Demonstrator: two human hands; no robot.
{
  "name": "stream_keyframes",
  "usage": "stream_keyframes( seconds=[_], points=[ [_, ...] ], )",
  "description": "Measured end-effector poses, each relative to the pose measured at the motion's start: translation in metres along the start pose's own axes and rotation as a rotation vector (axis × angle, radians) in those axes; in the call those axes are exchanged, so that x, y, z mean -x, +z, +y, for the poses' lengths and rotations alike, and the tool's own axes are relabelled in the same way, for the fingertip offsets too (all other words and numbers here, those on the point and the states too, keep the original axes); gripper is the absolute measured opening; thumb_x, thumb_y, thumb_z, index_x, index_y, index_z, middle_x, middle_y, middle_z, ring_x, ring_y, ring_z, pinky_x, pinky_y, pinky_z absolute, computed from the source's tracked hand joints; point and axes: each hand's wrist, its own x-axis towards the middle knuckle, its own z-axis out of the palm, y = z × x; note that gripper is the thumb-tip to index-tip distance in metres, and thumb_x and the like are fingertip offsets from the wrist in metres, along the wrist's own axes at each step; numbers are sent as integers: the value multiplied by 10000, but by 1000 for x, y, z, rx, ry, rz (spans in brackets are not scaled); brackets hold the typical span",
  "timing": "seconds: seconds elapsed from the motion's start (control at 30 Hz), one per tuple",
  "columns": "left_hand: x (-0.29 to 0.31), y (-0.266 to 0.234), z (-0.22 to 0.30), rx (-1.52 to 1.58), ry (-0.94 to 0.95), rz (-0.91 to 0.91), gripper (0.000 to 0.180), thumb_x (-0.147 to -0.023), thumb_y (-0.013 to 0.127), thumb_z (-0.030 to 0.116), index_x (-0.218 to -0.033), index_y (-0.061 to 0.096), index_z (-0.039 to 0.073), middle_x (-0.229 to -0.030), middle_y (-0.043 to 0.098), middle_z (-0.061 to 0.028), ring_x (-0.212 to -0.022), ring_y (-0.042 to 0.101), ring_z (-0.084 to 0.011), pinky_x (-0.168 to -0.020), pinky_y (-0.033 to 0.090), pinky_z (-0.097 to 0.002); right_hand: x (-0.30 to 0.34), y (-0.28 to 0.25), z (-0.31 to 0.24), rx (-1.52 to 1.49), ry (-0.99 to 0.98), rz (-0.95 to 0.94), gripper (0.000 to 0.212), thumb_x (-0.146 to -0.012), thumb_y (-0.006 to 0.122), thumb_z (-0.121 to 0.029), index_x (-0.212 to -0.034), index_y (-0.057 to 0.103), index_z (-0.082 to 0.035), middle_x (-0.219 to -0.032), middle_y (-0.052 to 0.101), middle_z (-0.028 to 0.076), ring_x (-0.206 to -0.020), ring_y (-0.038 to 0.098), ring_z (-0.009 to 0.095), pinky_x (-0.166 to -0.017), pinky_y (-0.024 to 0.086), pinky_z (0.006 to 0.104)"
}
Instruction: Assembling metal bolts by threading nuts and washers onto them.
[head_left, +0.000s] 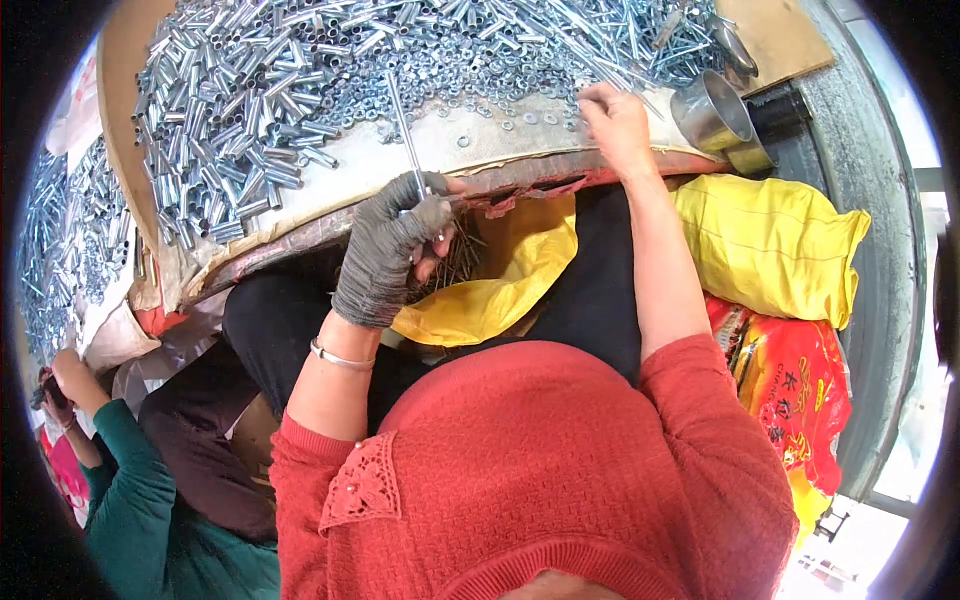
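Observation:
My left hand (pixel 395 245), wrapped in a grey fabric glove with bare fingertips, is closed around a long thin metal rod (pixel 402 120). The rod points away from me, over the table's near edge. Farther right, my bare right hand (pixel 615 125) hovers at the edge of the small flat washers (pixel 505 115), its fingers bent together. Whatever the fingertips may hold is too small to make out. Under my left hand, an open yellow bag (pixel 525 275) lies between my legs with thin metal pieces (pixel 460 255) inside.
Short metal tubes (pixel 250 130) are heaped on the left of the table, with long screws (pixel 640 40) at the back right. A metal cup (pixel 712 108) stands at the right edge, above a yellow sack (pixel 775 245). A co-worker's green sleeve (pixel 130 480) shows at lower left.

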Motion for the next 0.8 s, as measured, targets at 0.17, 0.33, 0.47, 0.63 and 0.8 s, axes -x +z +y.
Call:
stream_keyframes(
  seconds=[0.17, 0.33, 0.47, 0.63, 0.8],
  points=[
    [-4, -5, -5, 15, -8, 20, 348, -838, 617, 319, -1043, 589, 40, -624, 523, -39, -415, 393, -63, -372, 305, -177, 4, 11, -5, 382, -233, -7, 165, -801, 619, -185, -904, 651, -60, -756, 652, 138, -730, 628, 305, -670, 476, 394],
    [-2, -4, -4, -30, -5, 33, 234, -857, 591, 248, -958, 608, 37, -585, 533, -15, -389, 393, -48, -377, 298, -180, 1, 7, -13, 452, -157, -99, 160, -795, 624, -192, -851, 628, -42, -790, 647, 159, -779, 621, 346, -703, 469, 427],
    [-3, -5, -5, -50, 3, 30, 234, -854, 599, 255, -938, 605, 37, -585, 533, -14, -386, 396, -52, -376, 298, -183, 0, 7, -17, 442, -92, -97, 191, -786, 636, -195, -865, 618, -22, -799, 643, 170, -787, 618, 354, -708, 467, 431],
    [-4, -3, -5, -127, -12, -5, 314, -832, 618, 357, -910, 593, 54, -576, 526, -21, -395, 411, -64, -374, 302, -187, 0, 10, -27, 213, -185, -207, 211, -785, 641, -200, -868, 590, -14, -814, 639, 193, -810, 613, 369, -721, 464, 444],
    [-2, 0, -4, -127, -19, 15, 245, -853, 614, 284, -738, 559, 75, -543, 515, -3, -387, 406, -54, -377, 303, -191, 2, 11, -45, 532, -138, -300, 238, -789, 631, -206, -886, 561, 0, -845, 635, 208, -855, 605, 381, -738, 457, 468]
  ],
)
